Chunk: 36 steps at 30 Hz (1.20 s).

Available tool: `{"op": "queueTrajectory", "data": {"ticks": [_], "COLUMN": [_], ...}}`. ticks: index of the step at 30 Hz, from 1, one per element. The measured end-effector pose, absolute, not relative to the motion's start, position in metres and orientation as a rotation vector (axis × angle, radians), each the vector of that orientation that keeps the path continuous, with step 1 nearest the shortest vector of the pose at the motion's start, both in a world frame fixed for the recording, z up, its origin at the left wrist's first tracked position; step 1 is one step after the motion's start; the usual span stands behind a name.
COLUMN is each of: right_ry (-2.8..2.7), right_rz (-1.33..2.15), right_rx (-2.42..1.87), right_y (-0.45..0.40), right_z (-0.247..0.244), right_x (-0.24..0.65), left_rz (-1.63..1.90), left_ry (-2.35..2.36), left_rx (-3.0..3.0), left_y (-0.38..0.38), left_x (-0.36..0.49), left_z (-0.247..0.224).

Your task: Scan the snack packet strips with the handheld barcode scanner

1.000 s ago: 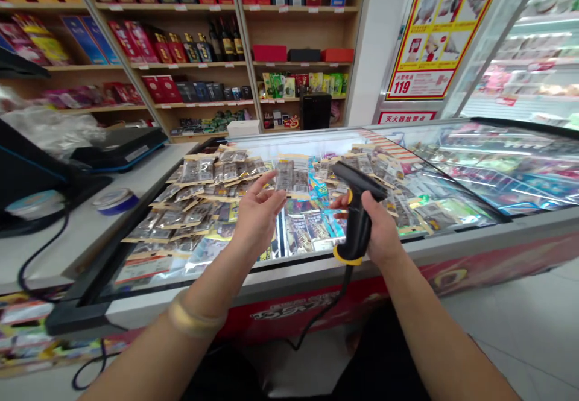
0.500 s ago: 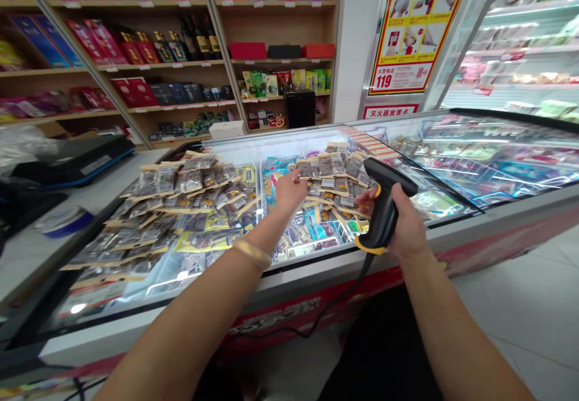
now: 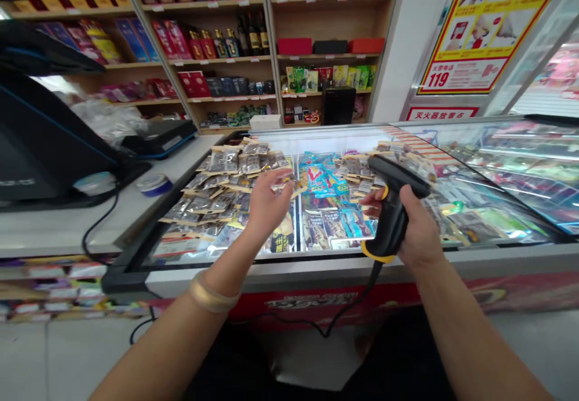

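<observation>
My right hand [image 3: 418, 226] is wrapped round the grip of a black and yellow handheld scanner [image 3: 391, 214], held above the front edge of the glass-topped freezer. My left hand [image 3: 270, 202], with a gold bracelet on the wrist, hovers at the right side of the left pile of small clear-windowed packets [image 3: 217, 178]. Its thumb and fingers are apart, and nothing shows between them. Behind the scanner lies a second pile of such packets [image 3: 357, 166]. Blue packages [image 3: 323, 175] are visible through the glass between the piles.
A black terminal [image 3: 49, 123] and a roll of tape [image 3: 154, 184] are on the counter [image 3: 136, 226] at left. The scanner's cable [image 3: 326, 331] hangs before the freezer's front. Shelves [image 3: 235, 60] of boxes and bottles stand behind, with a poster [image 3: 474, 33] at right.
The view has turned left, bringing the terminal into sight. My left hand has moved from the right pile to the left pile. My right hand still holds the scanner.
</observation>
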State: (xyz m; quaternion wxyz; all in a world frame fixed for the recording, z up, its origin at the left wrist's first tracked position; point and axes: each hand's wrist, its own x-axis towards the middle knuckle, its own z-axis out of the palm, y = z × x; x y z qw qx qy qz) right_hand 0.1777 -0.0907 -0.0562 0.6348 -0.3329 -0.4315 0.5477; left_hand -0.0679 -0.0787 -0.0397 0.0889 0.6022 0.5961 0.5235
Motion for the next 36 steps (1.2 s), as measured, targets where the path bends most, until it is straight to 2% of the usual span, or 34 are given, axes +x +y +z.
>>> {"op": "queueTrajectory", "data": {"ticks": [5, 8, 12, 19, 31, 36], "right_ry": [-1.097, -1.154, -1.228, -1.429, -1.435, -1.422], "right_rz": [1.460, 1.573, 1.668, 1.674, 1.696, 1.689], "right_rx": [-0.698, -0.675, -0.678, -0.725, -0.711, -0.710], "right_y": [-0.104, -0.112, -0.118, -0.120, -0.121, -0.121], "right_z": [-0.064, -0.072, -0.081, -0.086, -0.087, -0.088], "right_x": [0.101, 0.065, 0.046, 0.053, 0.054, 0.054], "left_rz": [1.671, 1.436, 1.101, 1.097, 1.499, 1.285], "left_ry": [2.137, 2.527, 2.878, 2.886, 2.643, 2.811], "left_rx": [1.673, 1.643, 1.587, 1.624, 1.478, 1.509], "left_y": [-0.123, -0.140, -0.149, -0.144, -0.154, -0.147], "left_x": [-0.167, -0.201, -0.205, -0.197, -0.195, -0.192], "left_z": [-0.043, -0.049, -0.059, -0.075, -0.069, -0.066]}}
